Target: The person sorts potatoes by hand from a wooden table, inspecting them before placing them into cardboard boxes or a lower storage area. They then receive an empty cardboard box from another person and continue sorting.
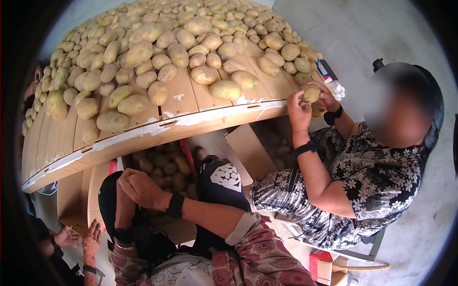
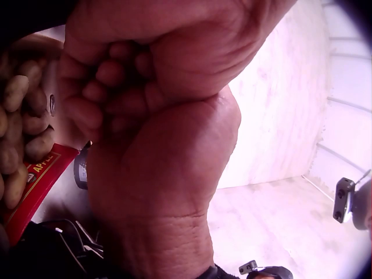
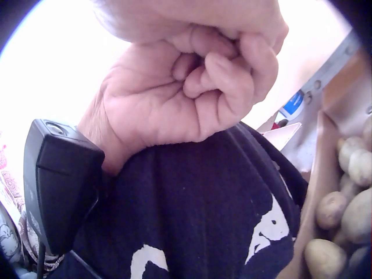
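My left hand (image 1: 125, 207) and right hand (image 1: 143, 188) are together over my left knee in the head view. In the left wrist view the left hand (image 2: 186, 29) crosses the top, and the right hand (image 2: 168, 163) meets it from below. Both hands have curled fingers, hooked together, and no potato shows between them. In the right wrist view the right hand (image 3: 203, 17) lies over the curled left hand (image 3: 163, 104). Dark trousers (image 3: 186, 197) with white print are under them. Below the table a box holds potatoes (image 1: 179, 181), close to my knees.
A wooden table (image 1: 186, 102) carries a large heap of potatoes (image 1: 138, 52). On the right a seated person (image 1: 381, 167) holds a potato (image 1: 311, 94) in both hands. Another person's hands (image 1: 91, 243) show at lower left, beside a cardboard box (image 1: 76, 195).
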Motion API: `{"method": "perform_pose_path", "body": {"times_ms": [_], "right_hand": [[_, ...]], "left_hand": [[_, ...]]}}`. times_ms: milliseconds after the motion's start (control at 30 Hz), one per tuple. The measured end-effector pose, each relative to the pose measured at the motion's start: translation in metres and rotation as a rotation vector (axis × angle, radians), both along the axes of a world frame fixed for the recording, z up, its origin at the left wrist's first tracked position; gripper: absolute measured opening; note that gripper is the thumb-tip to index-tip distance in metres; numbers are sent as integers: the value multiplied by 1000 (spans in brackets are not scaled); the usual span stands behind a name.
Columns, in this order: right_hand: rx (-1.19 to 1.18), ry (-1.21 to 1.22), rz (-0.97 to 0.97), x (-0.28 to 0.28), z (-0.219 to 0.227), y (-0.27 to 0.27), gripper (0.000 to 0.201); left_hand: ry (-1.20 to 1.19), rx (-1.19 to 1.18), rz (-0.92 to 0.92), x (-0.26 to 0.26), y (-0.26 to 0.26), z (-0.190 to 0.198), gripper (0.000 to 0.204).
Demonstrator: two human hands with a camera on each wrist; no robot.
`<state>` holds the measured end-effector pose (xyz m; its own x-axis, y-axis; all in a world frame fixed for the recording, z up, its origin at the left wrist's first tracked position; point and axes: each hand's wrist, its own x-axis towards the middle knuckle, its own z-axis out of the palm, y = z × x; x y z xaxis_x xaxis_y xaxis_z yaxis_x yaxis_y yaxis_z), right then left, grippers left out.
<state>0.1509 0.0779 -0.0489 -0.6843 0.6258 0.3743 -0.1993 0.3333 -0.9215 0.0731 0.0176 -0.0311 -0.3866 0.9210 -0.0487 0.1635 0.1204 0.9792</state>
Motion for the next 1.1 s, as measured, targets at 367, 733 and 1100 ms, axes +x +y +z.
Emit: {"method": "perform_pose_path", "body": {"times_ms": [367,733,1100], "right_hand": [[2,24,5,-2,-5,2,35],[25,-3,-24,-1,-4,1,35],[7,3,-18,-1,-3,1,33]], "left_hand": [[-10,-31,-40,-3,-1,2,11],[4,-35,-48,-4,-1,0,10],[-5,-21,-51,-5,1,-1,10]]}}
